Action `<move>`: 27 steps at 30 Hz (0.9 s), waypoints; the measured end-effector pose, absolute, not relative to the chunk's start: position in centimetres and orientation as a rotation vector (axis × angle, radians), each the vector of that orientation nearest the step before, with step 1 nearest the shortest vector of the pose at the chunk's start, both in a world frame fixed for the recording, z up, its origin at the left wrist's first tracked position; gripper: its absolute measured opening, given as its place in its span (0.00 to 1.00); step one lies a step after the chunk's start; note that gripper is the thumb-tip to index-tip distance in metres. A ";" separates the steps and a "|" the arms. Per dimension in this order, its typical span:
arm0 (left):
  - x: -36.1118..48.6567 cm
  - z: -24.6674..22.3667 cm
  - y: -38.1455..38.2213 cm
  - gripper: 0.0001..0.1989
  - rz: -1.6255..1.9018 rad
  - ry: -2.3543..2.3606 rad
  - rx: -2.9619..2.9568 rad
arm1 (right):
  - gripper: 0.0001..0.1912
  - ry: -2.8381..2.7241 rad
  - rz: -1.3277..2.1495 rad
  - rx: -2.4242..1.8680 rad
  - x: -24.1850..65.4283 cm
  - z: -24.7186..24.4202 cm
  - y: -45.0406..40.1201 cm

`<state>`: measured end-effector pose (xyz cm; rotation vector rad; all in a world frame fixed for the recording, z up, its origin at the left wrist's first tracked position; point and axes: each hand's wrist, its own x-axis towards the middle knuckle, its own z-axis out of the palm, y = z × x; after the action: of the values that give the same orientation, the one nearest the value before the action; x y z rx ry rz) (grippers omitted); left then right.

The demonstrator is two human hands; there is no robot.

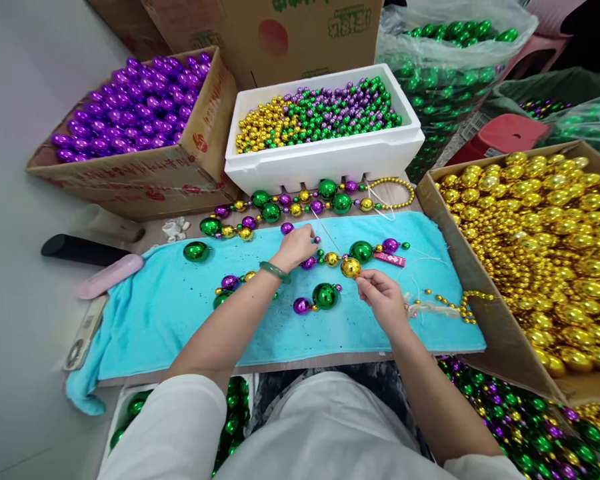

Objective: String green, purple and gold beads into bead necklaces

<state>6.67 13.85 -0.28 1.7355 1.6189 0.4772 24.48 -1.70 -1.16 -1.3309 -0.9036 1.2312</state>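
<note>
My right hand pinches a large gold bead at its lower right side. My left hand, with a green bangle at the wrist, is closed at the fingertips around a thin white string, which runs taut down to the gold bead. Around them on the turquoise towel lie a large green bead, a purple bead and a smaller gold bead. Nearer me rest another green bead and purple bead. My left forearm partly covers more beads.
A beaded strand lies along the towel's far edge. Behind it stand a white foam box of small beads and a carton of purple beads. A carton of gold beads borders the right. A pink-handled object lies left.
</note>
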 end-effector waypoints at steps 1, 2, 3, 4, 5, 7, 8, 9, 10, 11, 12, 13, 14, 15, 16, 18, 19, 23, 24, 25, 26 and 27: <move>6.5 0.1 13.9 0.11 0.502 1.611 1.696 | 0.16 -0.911 1.226 -1.337 24.5 -1.3 -1.7; 6.2 0.7 13.8 0.09 0.553 1.576 1.605 | 0.16 -0.918 1.221 -1.341 24.5 -1.4 -1.8; 5.9 1.3 13.7 0.06 0.623 1.505 1.463 | 0.16 -0.923 1.216 -1.344 24.6 -1.5 -1.8; 5.5 1.9 13.5 0.05 0.703 1.399 1.281 | 0.16 -0.928 1.213 -1.344 24.6 -1.6 -1.8; 5.0 2.5 13.3 0.06 0.779 1.275 1.088 | 0.16 -0.932 1.211 -1.345 24.6 -1.8 -1.9; 4.3 3.5 12.6 0.08 0.880 1.062 0.796 | 0.15 -0.944 1.207 -1.351 24.6 -2.0 -1.9; 3.9 3.8 12.2 0.08 0.908 1.002 0.718 | 0.14 -0.954 1.207 -1.356 24.5 -2.1 -1.9; 3.7 4.0 11.8 0.08 0.929 0.969 0.672 | 0.14 -0.963 1.208 -1.361 24.4 -2.1 -1.9; 3.5 4.1 11.5 0.08 0.945 0.951 0.647 | 0.13 -0.971 1.210 -1.367 24.4 -2.1 -1.9; 3.4 4.1 11.3 0.08 0.955 0.938 0.633 | 0.13 -0.976 1.212 -1.372 24.3 -2.1 -1.9; 3.3 4.1 11.1 0.08 0.963 0.927 0.624 | 0.13 -0.980 1.217 -1.375 24.2 -2.1 -1.9; 3.2 4.0 11.0 0.08 0.972 0.917 0.616 | 0.13 -0.984 1.221 -1.377 24.1 -2.0 -1.9; 3.2 4.0 10.9 0.07 0.981 0.911 0.607 | 0.13 -0.987 1.224 -1.376 24.0 -1.9 -1.9; 3.2 3.9 10.9 0.07 0.989 0.909 0.595 | 0.14 -0.992 1.227 -1.372 23.9 -1.8 -1.9; 3.2 3.9 10.8 0.06 0.996 0.909 0.577 | 0.14 -0.997 1.228 -1.369 23.8 -1.7 -1.9; 3.2 4.0 10.8 0.05 1.007 0.916 0.537 | 0.14 -1.006 1.232 -1.367 23.7 -1.6 -2.0; 3.2 4.0 10.8 0.05 1.011 0.917 0.521 | 0.14 -1.006 1.233 -1.369 23.7 -1.6 -2.0; 3.4 4.3 10.6 0.10 1.022 0.888 0.497 | 0.14 -0.992 1.240 -1.385 23.6 -1.7 -2.0; 3.4 4.3 10.5 0.10 1.025 0.884 0.492 | 0.14 -0.991 1.240 -1.386 23.6 -1.7 -2.0; 3.5 4.3 10.5 0.10 1.027 0.884 0.483 | 0.15 -0.993 1.241 -1.386 23.5 -1.7 -2.0; 3.5 4.3 10.5 0.09 1.029 0.889 0.471 | 0.15 -0.998 1.241 -1.385 23.5 -1.7 -2.1; 3.5 4.3 10.5 0.08 1.031 0.897 0.457 | 0.15 -1.004 1.237 -1.383 23.5 -1.8 -2.1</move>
<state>3.51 10.47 4.28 0.4574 0.8971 1.0311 23.49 -2.08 -1.75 -1.3834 -1.0036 1.2371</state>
